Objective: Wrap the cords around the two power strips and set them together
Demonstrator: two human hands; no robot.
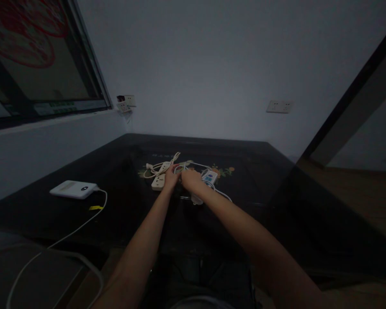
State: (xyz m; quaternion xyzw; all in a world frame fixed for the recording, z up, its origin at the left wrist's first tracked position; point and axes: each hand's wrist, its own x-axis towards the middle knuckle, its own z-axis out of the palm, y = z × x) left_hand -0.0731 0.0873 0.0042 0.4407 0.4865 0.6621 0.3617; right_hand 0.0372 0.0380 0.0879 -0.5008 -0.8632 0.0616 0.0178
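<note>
Both my arms reach out to the middle of a dark glossy table (276,189). My left hand (171,177) rests on a cream power strip (158,182) whose cream cable (154,168) lies coiled behind it. My right hand (190,179) is closed over a white cable beside a small white and blue device (209,177). The two hands touch each other. The light is dim and the fingers are hard to make out.
A white power bank (73,189) lies on the left of the table, with a white cable (83,223) running toward me. Wall sockets (279,106) sit on the back wall, and another socket (126,102) in the left corner. A window (35,64) is at left.
</note>
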